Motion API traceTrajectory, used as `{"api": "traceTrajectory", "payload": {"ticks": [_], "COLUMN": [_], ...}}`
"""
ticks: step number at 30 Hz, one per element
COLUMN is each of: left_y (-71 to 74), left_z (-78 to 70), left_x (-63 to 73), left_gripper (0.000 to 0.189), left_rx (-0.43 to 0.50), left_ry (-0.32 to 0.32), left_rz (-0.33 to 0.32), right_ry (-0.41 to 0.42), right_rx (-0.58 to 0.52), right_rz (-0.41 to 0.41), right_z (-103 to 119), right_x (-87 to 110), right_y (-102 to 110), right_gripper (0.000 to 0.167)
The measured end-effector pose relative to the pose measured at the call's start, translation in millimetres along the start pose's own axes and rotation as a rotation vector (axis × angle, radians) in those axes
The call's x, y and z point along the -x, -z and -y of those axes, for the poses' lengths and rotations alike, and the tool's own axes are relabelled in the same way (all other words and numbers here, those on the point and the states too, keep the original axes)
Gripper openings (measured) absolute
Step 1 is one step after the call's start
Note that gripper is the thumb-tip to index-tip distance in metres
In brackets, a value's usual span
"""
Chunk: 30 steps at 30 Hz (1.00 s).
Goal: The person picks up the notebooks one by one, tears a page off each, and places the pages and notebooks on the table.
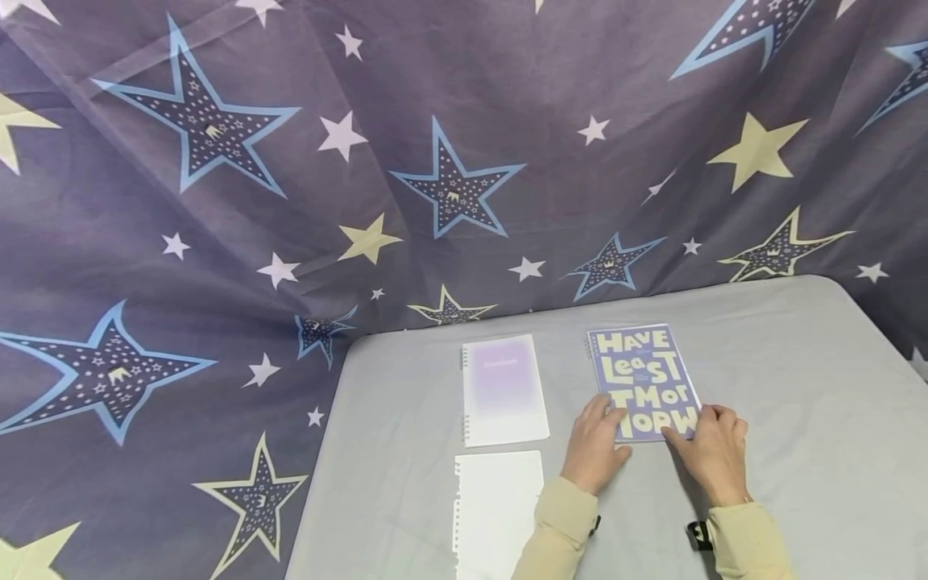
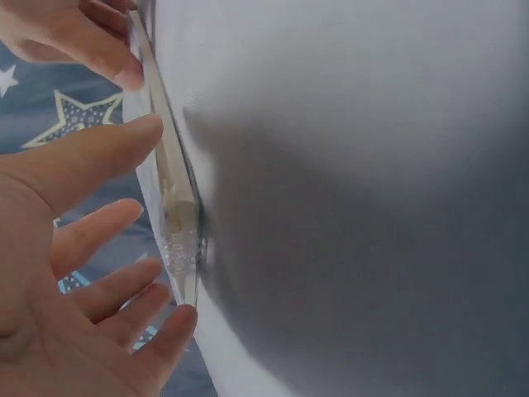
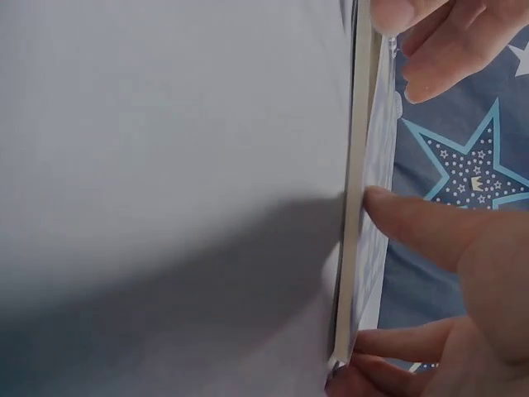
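Note:
A blue spiral notebook [image 1: 645, 379] with large pale-yellow lettering lies flat on the grey-covered surface. At its lower left corner, my left hand [image 1: 594, 447] touches the binding side with spread fingers. The left thumb [image 2: 116, 153] is extended near the notebook's near edge, apart from the other fingers. My right hand [image 1: 718, 455] holds the lower right corner, its thumb on the near edge and its fingers curled against the right side. In the right wrist view, the page block [image 3: 354, 190] shows edge-on between thumb and fingertips. The notebook's underside is hidden.
Left of the blue notebook lies a white and purple spiral notebook [image 1: 506, 395]. Nearer me is a white sheet or pad [image 1: 496, 507] with a notched left edge, partly covered by the left sleeve. A star-patterned cloth [image 1: 507, 80] hangs behind the grey surface [image 1: 391, 419].

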<state>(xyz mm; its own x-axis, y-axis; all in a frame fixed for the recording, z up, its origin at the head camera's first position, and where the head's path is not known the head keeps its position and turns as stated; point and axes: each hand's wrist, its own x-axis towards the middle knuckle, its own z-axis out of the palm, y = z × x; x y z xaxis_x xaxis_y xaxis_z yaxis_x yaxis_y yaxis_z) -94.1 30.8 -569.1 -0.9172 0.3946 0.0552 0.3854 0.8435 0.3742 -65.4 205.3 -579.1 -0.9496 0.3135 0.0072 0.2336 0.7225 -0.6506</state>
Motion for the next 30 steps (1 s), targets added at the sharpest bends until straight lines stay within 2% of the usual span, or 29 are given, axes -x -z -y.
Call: {"api": "traceTrajectory", "payload": {"ticks": [3, 7, 12, 17, 26, 30], "left_y": [-2.6, -5.1, -5.9, -5.5, -9.5, -10.4], "left_z": [0.2, 1.8, 2.8, 2.8, 5.0, 6.0], "left_x": [-2.1, -4.3, -5.3, -4.8, -2.9, -3.8], "left_gripper": [0.057, 0.054, 0.050, 0.050, 0.050, 0.051], "left_rx": [-0.019, -0.023, 0.011, 0.035, 0.075, 0.082], "left_ry": [0.000, 0.001, 0.023, 0.017, 0.017, 0.021], "left_rz": [0.010, -0.008, -0.004, 0.002, 0.015, 0.014], "right_ry": [0.021, 0.036, 0.036, 0.037, 0.052, 0.087], "right_rx": [-0.010, -0.028, -0.030, -0.029, -0.071, -0.078], "right_rz": [-0.014, -0.009, 0.014, 0.011, -0.026, -0.058], "right_z": [-3.9, -8.4, -11.9, -13.9, -14.3, -13.4], "right_x": [0.2, -0.4, -0.9, -1.6, -2.1, -3.4], "right_y": [1.1, 4.3, 8.9, 11.7, 16.3, 17.8], "right_gripper": [0.056, 0.051, 0.050, 0.052, 0.052, 0.048]}}
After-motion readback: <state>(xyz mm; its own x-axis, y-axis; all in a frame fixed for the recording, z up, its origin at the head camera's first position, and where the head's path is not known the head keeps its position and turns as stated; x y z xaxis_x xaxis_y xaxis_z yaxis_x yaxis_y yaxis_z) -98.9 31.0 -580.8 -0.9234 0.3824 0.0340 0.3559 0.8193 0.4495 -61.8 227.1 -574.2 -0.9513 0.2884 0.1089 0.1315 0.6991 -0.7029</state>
